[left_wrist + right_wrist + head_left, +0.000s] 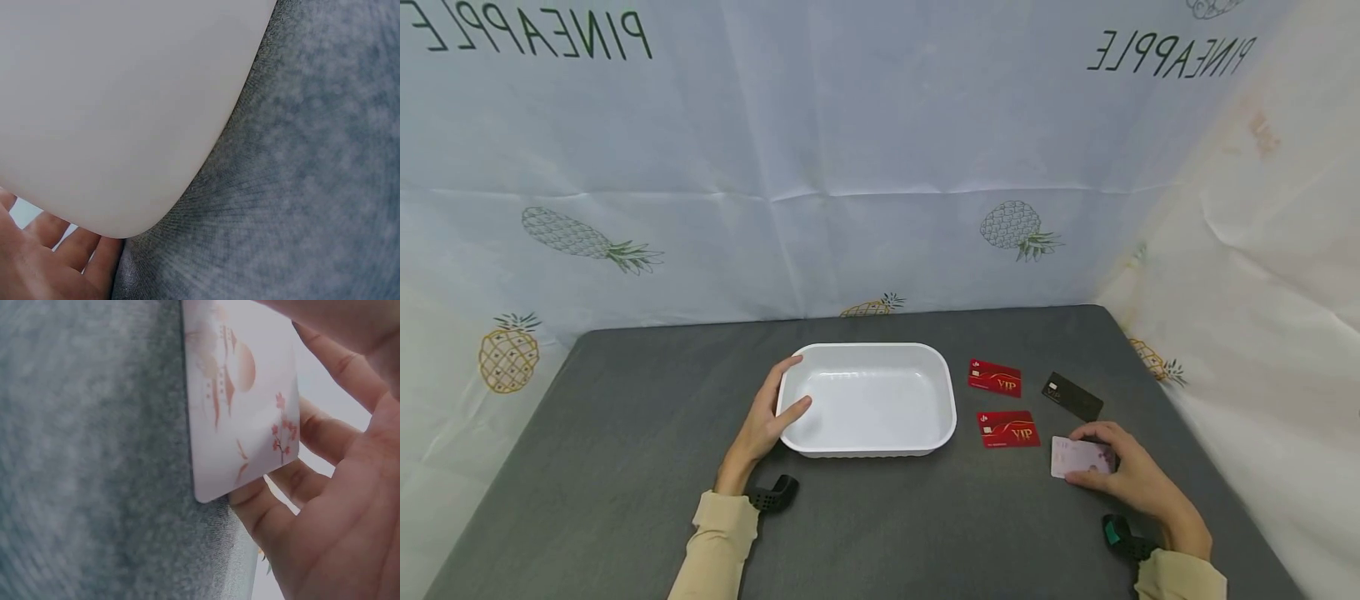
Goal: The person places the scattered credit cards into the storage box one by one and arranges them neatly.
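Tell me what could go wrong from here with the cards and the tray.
The right hand holds the pale card by its edges, so this thin card might slip or bend.

The black card lies close to that hand's fingertips and could get nudged.

The left hand grips only one end of the white tray, so a sudden pull might swing it round.

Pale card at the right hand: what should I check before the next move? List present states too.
1. Right hand pinching pale card: ok.
2. Pale card fully off the tabletop: cannot tell.
3. Left hand gripping white tray: ok.
4. Black card untouched by the right hand: cannot tell; fingers very close.
5. Pale card within the white tray: not ok; outside, to its right.
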`<state>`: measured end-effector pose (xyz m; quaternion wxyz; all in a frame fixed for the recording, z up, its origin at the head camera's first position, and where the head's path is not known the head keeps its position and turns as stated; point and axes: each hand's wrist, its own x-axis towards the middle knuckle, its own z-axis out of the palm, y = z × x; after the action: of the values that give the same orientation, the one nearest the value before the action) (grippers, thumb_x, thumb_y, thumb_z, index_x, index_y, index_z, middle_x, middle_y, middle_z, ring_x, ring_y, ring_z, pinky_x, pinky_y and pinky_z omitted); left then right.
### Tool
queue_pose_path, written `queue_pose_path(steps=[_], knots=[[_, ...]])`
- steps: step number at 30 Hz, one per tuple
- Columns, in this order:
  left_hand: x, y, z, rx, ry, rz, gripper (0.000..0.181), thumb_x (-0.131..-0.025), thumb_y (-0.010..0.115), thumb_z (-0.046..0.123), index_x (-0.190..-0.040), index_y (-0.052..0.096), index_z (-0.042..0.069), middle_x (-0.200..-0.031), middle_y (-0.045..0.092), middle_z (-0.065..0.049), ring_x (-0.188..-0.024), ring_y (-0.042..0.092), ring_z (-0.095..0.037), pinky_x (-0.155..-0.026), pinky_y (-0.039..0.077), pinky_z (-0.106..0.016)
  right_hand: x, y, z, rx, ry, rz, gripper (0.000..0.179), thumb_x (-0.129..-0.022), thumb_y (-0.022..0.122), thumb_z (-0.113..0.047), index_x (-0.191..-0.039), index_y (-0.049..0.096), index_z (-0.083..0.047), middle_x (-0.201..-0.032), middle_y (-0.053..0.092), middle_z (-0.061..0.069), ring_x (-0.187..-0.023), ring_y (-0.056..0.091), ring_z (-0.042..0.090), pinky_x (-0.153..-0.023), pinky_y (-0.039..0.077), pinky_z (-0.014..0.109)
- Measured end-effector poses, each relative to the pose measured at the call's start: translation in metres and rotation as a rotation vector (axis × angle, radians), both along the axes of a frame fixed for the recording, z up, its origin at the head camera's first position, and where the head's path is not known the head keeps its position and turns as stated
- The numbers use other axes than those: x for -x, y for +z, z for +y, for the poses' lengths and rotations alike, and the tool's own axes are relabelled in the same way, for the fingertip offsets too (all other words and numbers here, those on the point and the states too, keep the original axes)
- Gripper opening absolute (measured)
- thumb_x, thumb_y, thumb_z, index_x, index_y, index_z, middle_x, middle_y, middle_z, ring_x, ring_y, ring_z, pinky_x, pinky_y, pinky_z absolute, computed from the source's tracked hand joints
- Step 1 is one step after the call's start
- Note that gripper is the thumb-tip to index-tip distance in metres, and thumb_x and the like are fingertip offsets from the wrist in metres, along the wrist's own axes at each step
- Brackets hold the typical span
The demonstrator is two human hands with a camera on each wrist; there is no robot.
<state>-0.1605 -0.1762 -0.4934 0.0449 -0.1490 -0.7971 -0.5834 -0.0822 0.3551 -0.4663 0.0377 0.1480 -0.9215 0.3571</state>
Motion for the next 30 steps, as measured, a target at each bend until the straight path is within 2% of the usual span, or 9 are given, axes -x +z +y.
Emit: queue_pose_path(steps=[8,17,24,30], knots=[[-0.0004,0.0012,0.0006,-0.008,-0.001,-0.002,0.065,-0.094,0.064,0.011,-0.154,0.04,0.011,-0.154,0.044,-0.019,-0.124,0.049,-0.015,-0.099,0.042,-0.019,-0.0015,0.0032,-0.0024,-0.048,-0.027,-0.052,0.05,-0.072,0.091,-0.012,-0.117,0.07,-0.007,-0.109,0.06,0.006,-0.088,0.045,-0.001,-0.072,0.039,0.021],[-0.0001,0.0014,0.0012,-0.011,0.001,-0.006,0.065,-0.094,0.064,0.011,-0.154,0.039,0.01,-0.156,0.041,-0.02,-0.13,0.046,-0.027,-0.101,0.04,-0.016,-0.0033,0.0027,0.0002,-0.115,-0.012,-0.094,0.067,-0.072,0.093,-0.02,-0.131,0.067,-0.003,-0.117,0.056,0.009,-0.097,0.041,-0.007,-0.079,0.04,0.019],[-0.0003,0.0004,0.0007,-0.009,0.002,-0.005,0.065,-0.094,0.064,0.011,-0.154,0.039,0.009,-0.156,0.041,-0.021,-0.134,0.046,-0.036,-0.103,0.038,-0.017,-0.0044,0.0042,-0.0018,-0.144,-0.029,-0.138,0.058,-0.075,0.091,-0.024,-0.125,0.071,-0.003,-0.113,0.055,0.007,-0.093,0.041,-0.004,-0.077,0.039,0.02],[-0.0015,0.0002,-0.0002,-0.009,0.004,0.007,0.064,-0.094,0.064,0.012,-0.154,0.04,0.01,-0.154,0.044,-0.021,-0.129,0.049,-0.033,-0.1,0.041,-0.019,-0.0046,0.0038,-0.0035,-0.145,-0.036,-0.093,0.054,-0.074,0.091,-0.022,-0.121,0.073,-0.003,-0.106,0.056,0.003,-0.088,0.041,-0.003,-0.072,0.036,0.02]])
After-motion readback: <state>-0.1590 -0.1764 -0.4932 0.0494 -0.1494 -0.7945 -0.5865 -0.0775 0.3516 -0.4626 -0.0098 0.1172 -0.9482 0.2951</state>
